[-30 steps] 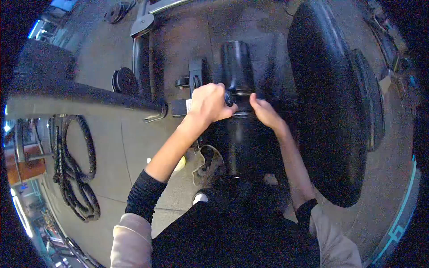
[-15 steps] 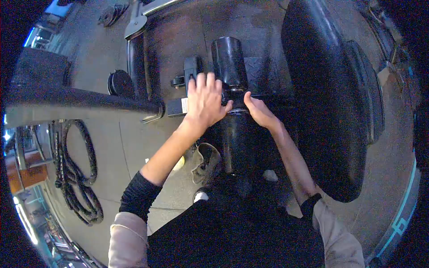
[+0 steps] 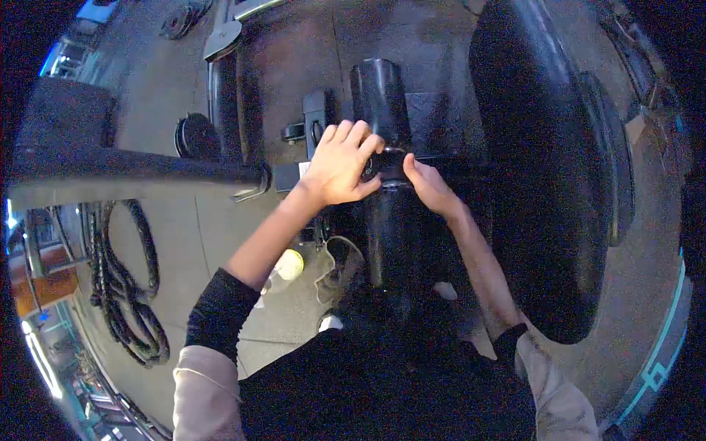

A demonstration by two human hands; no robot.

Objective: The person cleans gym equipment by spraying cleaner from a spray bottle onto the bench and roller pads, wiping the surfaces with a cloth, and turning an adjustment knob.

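Two black padded rollers stand in line before me, an upper roller (image 3: 379, 99) and a lower roller (image 3: 393, 242), with a dark joint (image 3: 392, 167) and shiny rings between them. My left hand (image 3: 342, 165) is at the joint's left side, fingers bent and apart, index finger and thumb spread in a C around its edge. Nothing is visibly held in it. On the other side, my right hand (image 3: 432, 187) lies against the joint with the thumb raised; its other fingers are hidden. A black bracket with a knob (image 3: 293, 133) is just beyond my left hand.
A large black pad (image 3: 544, 184) stands at right. A thick dark bar (image 3: 140, 169) crosses from the left. Coiled black rope (image 3: 125, 287) hangs at lower left. A yellow-rimmed round object (image 3: 291, 264) lies on the floor near a shoe (image 3: 340, 268).
My left hand has tilted and its index finger has shifted right, widening the gap to the thumb. My right hand is almost unmoved. The view has shifted slightly.
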